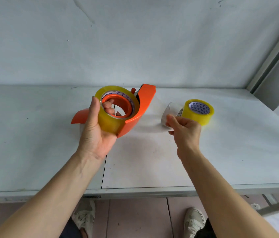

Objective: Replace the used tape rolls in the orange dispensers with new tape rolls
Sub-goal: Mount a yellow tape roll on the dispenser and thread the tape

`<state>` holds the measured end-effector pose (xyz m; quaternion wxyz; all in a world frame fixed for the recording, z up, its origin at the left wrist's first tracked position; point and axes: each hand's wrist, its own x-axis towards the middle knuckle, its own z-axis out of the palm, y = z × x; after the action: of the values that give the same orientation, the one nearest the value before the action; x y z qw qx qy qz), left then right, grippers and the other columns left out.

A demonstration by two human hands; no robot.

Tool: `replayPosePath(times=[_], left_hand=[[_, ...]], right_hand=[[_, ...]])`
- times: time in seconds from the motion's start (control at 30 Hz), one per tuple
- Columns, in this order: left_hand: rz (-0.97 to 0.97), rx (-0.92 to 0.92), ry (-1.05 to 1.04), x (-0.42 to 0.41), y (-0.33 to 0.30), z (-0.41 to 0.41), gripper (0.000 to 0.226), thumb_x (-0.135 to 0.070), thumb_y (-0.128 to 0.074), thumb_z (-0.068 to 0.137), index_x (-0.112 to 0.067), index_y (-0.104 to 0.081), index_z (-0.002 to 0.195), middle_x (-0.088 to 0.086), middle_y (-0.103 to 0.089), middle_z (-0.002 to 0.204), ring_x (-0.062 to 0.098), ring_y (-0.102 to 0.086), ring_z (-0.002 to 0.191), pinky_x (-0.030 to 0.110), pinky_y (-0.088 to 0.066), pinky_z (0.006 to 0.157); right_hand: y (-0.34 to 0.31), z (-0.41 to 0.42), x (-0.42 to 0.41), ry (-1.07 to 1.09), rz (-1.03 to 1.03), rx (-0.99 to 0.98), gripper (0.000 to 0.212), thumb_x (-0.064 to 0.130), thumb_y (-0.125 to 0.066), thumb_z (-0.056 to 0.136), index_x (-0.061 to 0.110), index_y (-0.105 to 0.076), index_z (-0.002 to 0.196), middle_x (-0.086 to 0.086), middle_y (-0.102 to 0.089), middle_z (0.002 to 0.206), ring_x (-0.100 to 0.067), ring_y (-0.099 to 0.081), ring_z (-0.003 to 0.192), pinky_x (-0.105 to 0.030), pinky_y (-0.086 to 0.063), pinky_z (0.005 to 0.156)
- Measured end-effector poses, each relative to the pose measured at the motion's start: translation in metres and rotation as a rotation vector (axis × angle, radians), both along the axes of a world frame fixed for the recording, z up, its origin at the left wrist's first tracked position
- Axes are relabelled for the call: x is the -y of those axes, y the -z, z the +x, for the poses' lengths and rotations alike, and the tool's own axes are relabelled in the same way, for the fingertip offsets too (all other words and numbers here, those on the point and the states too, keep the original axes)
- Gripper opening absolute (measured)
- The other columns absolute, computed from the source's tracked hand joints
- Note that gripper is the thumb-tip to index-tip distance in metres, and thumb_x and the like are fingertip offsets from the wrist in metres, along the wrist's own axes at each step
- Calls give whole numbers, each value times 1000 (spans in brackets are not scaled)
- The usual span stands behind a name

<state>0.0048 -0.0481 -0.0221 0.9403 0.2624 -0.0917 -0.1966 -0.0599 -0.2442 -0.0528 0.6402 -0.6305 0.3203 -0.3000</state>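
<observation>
The left hand (99, 133) grips the orange dispenser (142, 107), loaded with a yellow tape roll (108, 121), above the white table (32, 143), well inside its front edge. The right hand (183, 129) pinches a clear, hard-to-read strip of tape (168, 114) beside a second roll (199, 111) standing near the wall.

Glossy plastic and clear film on a dull, scuffed worktop.

The orange dispenser (142, 107) in my left grip (99, 133) looks like smooth hard plastic with a soft sheen, and the tape roll (113, 117) on it is glossy, yellowish and see-through, wound on a printed paper core. The spare tape roll (198, 111) toward the worktop's right edge has the same shiny yellow film and patterned paper core. Beside it, my right grip (185, 133) pinches a thin, clear, glassy strip of tape (168, 112). The worktop (152, 160) is pale, matt and smooth, marked with faint smudges. The wall (135, 40) behind its back edge looks matt and scratched.
</observation>
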Motion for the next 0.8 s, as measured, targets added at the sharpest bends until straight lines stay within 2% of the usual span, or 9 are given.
replayPosePath(times=[0.07, 0.13, 0.2, 0.4, 0.47, 0.57, 0.67, 0.73, 0.8], left_hand=[[29, -3, -41, 7, -2, -2, 83, -47, -84, 55, -7, -51, 119, -10, -61, 69, 2, -58, 62, 25, -54, 73], [88, 6, -88, 15, -3, -3, 59, -48, -74, 58, -10, -59, 100, -8, -61, 64, 3, -62, 57, 24, -56, 63], [135, 19, -136, 22, -2, -4, 45, -48, -67, 59, -14, -61, 88, -7, -61, 62, 4, -64, 55, 24, -56, 57], [201, 77, -147, 31, 8, -1, 47, -50, -67, 59, -16, -62, 91, -7, -64, 65, 5, -66, 63, 28, -58, 62], [232, 111, -139, 33, 10, -2, 52, -53, -73, 57, -18, -65, 95, -6, -64, 73, 6, -65, 70, 32, -59, 69], [256, 137, -143, 35, 17, -2, 49, -57, -78, 53, -23, -70, 87, -6, -64, 75, 6, -64, 74, 38, -59, 76], [283, 130, -120, 41, 21, -7, 41, -54, -72, 60, -22, -68, 84, -5, -65, 72, 9, -67, 73, 50, -54, 90], [291, 130, -123, 45, 22, -10, 36, -50, -66, 64, -21, -66, 85, -7, -66, 70, 7, -67, 70, 45, -57, 85], [282, 123, -139, 50, 25, -11, 37, -48, -62, 67, -18, -63, 89, -8, -66, 68, 6, -67, 69, 36, -60, 75]], right_hand=[[3, 2, -10, -52, 58, 18, 15, 18, -74, 84, 15, -71, 70, -4, -72, 71, -16, -66, 72, -24, -52, 65], [5, 4, -18, -97, 139, 52, 11, 15, -73, 85, 12, -72, 74, -6, -73, 76, -18, -67, 78, -29, -53, 74], [6, 6, -25, -138, 191, 88, 7, 12, -71, 87, 9, -74, 82, -7, -74, 79, -18, -69, 80, -28, -54, 79], [9, 10, -36, -179, 261, 122, 11, 9, -63, 93, 7, -73, 90, -8, -75, 84, -17, -73, 84, -27, -57, 82], [9, 11, -38, -181, 282, 118, 13, 10, -61, 94, 5, -73, 93, -10, -75, 87, -18, -73, 86, -28, -57, 82], [8, 11, -41, -197, 305, 110, 17, 10, -57, 97, 5, -72, 96, -9, -75, 91, -18, -72, 89, -28, -56, 83], [7, 12, -45, -213, 336, 97, 21, 10, -53, 99, 1, -72, 99, -10, -74, 94, -20, -69, 91, -32, -56, 90], [6, 12, -46, -227, 374, 99, 25, 12, -50, 100, -1, -71, 101, -14, -73, 100, -24, -67, 98, -37, -53, 96], [2, 11, -48, -245, 440, 104, 30, 24, -45, 102, 4, -67, 106, -11, -70, 110, -24, -64, 110, -41, -49, 101]])
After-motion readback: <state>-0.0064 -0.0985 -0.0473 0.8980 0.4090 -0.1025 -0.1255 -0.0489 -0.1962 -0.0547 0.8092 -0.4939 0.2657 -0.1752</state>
